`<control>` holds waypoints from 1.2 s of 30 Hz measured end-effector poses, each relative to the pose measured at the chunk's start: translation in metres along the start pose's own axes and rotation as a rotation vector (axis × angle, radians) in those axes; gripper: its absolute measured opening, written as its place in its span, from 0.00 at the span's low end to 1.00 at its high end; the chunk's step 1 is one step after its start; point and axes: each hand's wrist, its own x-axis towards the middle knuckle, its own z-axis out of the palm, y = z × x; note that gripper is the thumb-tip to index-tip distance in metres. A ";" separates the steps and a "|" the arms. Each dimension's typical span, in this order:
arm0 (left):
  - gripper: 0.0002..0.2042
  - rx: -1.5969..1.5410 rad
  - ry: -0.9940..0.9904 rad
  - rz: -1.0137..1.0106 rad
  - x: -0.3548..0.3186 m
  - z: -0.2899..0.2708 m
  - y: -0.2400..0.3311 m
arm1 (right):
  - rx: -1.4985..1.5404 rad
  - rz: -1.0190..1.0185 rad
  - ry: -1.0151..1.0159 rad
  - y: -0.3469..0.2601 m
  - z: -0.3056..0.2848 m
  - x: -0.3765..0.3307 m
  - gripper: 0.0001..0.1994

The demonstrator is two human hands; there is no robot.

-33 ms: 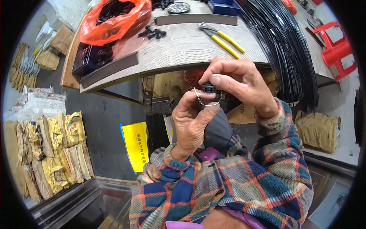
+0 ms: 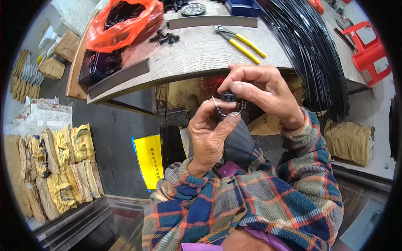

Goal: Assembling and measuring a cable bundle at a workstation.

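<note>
A small ridged black plastic piece [image 2: 228,97] is between my hands, in front of the table edge. My right hand [image 2: 263,90] pinches it from above with thumb and forefinger. Below it my left hand [image 2: 211,136] is closed, thumb and forefinger on a thin pale wire loop [image 2: 229,116] strung with small black beads. The left forefinger lies right under the black piece; whether loop and piece are joined I cannot tell. Yellow-handled pliers [image 2: 243,45] lie on the table beyond my right hand.
The table [image 2: 197,46] bears a red bag [image 2: 138,31] of black parts, loose black pieces [image 2: 164,37], a blue bin [image 2: 245,8] and a bundle of long black strips [image 2: 314,50] hanging over its edge. A red stool [image 2: 368,52] is right; stacked sacks [image 2: 63,167] are left.
The table and the things on it appear slightly farther left and up or down in the picture. Both hands keep their hold, with almost no movement.
</note>
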 end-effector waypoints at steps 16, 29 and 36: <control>0.09 0.093 -0.032 -0.018 0.005 0.035 -0.027 | 0.194 -0.009 0.072 0.014 -0.043 -0.030 0.04; 0.09 0.075 -0.040 -0.032 0.008 0.033 -0.034 | 0.270 -0.036 0.122 0.009 -0.031 -0.025 0.06; 0.12 -0.012 -0.084 -0.040 0.011 0.021 -0.031 | -0.536 -0.338 0.135 0.009 -0.033 -0.029 0.14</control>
